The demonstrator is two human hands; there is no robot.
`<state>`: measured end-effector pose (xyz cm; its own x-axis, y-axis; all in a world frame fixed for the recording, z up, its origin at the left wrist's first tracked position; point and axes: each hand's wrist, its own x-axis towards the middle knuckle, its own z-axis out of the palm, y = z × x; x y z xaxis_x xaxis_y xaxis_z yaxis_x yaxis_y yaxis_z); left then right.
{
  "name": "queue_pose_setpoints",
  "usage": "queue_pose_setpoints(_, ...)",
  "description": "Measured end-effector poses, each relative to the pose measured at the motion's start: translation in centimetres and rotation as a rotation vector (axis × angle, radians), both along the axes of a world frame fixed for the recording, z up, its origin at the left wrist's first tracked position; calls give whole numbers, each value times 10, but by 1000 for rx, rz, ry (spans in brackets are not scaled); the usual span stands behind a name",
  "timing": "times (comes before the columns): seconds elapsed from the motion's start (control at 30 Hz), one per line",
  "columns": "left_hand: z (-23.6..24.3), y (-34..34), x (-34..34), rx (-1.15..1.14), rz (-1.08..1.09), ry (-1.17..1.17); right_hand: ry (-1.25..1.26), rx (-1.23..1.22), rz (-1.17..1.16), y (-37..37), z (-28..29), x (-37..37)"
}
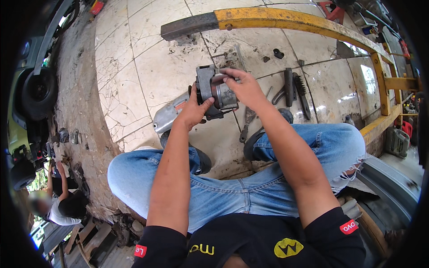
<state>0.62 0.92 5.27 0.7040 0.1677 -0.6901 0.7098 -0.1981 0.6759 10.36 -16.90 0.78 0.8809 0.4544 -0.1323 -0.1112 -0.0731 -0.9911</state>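
Observation:
My left hand (195,109) grips the side of a grey metal motor unit (205,82), a blocky housing joined to a round metal cylinder. The unit is held up above the tiled floor, between my feet. My right hand (243,87) has its fingers bent and pressed together at the top of the cylinder. A thin brownish piece (217,80) shows under those fingertips; its kind is unclear. Behind my left hand, a silver rounded tool body (170,114) with an orange label lies on the floor, partly hidden by hand and unit.
Right of my hands lie a wire brush (301,94), a dark-handled tool (288,87) and a scraper-like tool (246,127). A yellow steel frame (286,18) spans the far side and right. A vehicle wheel (39,94) stands left; another person (62,207) sits at lower left.

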Motion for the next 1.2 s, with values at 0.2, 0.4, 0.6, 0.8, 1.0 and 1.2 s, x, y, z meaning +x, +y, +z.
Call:
queue_pose_setpoints(0.2,2,0,-4,47,-8,83,222,-223,-371,-33,15,16)
queue_pose_setpoints(0.4,3,4,8,107,-33,241,320,-755,-370,-86,-76,2)
queue_pose_setpoints(0.6,5,1,8,74,6,152,175,-1020,-408,-90,-92,-22)
queue_pose_setpoints(0.8,-9,3,2,47,40,88,401,-1125,21,-79,-98,-31)
queue_pose_setpoints(1.0,-19,3,-1,47,47,26,555,-1183,21,-46,-98,-72)
queue_pose_setpoints(1.2,-21,-2,-1,89,66,-48,410,-1230,-9,-33,-106,-85)
